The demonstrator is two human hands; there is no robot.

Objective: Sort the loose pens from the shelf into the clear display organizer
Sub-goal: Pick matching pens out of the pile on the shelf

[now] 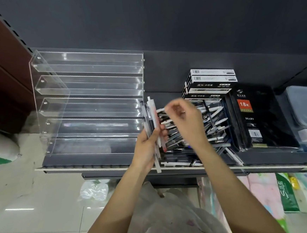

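Observation:
A clear tiered display organizer stands on the left of the dark shelf; I see no pens in its trays. To its right lies a heap of loose pens. My left hand grips a bundle of several pens, held upright beside the organizer's right edge. My right hand hovers over the heap, blurred by motion, fingers curled. Whether it pinches a pen I cannot tell.
Stacked black-and-white pen boxes sit behind the heap. A black diary marked 18K lies to the right, then a blue-grey plastic container. Below the shelf edge are packaged goods and a tiled floor.

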